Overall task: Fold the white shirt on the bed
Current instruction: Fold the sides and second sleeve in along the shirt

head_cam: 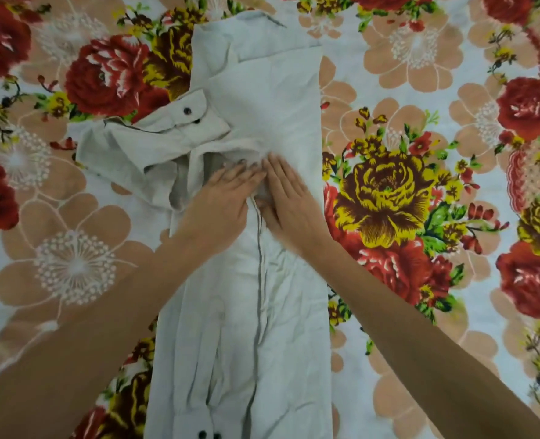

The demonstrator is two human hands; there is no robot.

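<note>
Both hands, L [221, 198] & R [289, 198], lie flat on shirt [262, 280], fingers straight, gripping nothing. Smooth outward w/ even pressure, then tuck the loose cuff [183, 118] inward.

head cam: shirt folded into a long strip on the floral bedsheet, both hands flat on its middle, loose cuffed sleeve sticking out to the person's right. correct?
Wrong side. In the head view the cuffed sleeve sticks out to the person's left, not right. The rest holds: the white shirt is a long strip on the floral bedsheet, left hand and right hand flat on its middle.
</note>
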